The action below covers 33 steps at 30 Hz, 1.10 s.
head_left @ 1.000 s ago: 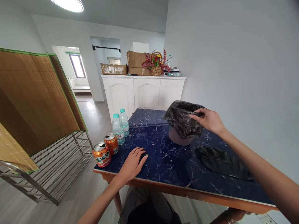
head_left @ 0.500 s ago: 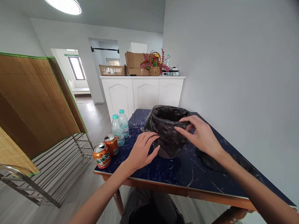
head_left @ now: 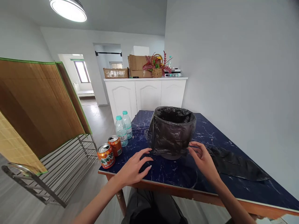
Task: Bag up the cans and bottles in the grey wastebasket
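Note:
A bin lined with a black plastic bag (head_left: 171, 135) stands upright on the dark blue marble-patterned table (head_left: 168, 177). The bag is folded over the rim and hangs down around the outside, leaving only the bin's base showing. My left hand (head_left: 135, 166) is at the lower left of the bin, fingers spread, holding nothing. At the lower right, my right hand (head_left: 201, 157) has its thumb and forefinger near the bag's bottom edge; whether they pinch it is unclear.
Two orange cans (head_left: 106, 156) and two clear bottles (head_left: 121, 132) stand on the table's left side. A flat black bag (head_left: 235, 163) lies at the right. Beyond are a white cabinet (head_left: 147, 96) and, leftward, a metal rack (head_left: 58, 174).
Both hands have moved down from the bag's upper part. The bag now hangs lower and more evenly over the bin's outside. The view has shifted slightly.

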Each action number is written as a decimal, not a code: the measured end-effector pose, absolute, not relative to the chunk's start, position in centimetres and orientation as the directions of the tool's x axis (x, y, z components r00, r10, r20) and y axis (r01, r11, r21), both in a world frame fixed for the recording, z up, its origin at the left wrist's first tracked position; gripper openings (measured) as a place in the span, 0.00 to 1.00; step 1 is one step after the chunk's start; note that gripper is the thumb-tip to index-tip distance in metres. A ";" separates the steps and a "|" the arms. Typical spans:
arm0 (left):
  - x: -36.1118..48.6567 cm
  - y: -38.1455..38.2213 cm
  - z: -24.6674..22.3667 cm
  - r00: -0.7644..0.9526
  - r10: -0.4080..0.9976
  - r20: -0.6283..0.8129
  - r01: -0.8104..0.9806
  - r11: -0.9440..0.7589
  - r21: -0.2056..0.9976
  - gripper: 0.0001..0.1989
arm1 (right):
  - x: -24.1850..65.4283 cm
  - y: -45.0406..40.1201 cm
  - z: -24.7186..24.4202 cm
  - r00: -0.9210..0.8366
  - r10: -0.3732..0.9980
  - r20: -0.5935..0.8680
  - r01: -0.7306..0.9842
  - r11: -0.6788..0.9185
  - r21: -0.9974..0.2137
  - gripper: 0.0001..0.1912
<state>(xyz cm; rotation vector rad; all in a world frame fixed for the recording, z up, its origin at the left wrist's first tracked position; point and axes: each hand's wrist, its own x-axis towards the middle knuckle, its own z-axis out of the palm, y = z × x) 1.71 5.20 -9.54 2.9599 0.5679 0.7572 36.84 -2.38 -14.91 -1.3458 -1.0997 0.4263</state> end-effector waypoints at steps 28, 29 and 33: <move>5.7 20.2 11.1 0.295 0.725 0.622 0.902 -0.427 0.070 0.24 | 34.4 -4.8 -18.3 0.344 0.888 0.304 0.436 0.136 -0.889 0.21; 5.9 19.3 12.3 0.305 0.626 0.718 0.850 -0.519 0.090 0.24 | 34.4 -4.8 -18.3 0.346 0.888 0.304 0.434 0.136 -0.891 0.21; 6.9 14.1 17.1 0.270 0.283 0.920 0.578 -0.812 0.080 0.25 | 34.3 -4.8 -18.3 0.349 0.887 0.301 0.430 0.134 -0.893 0.21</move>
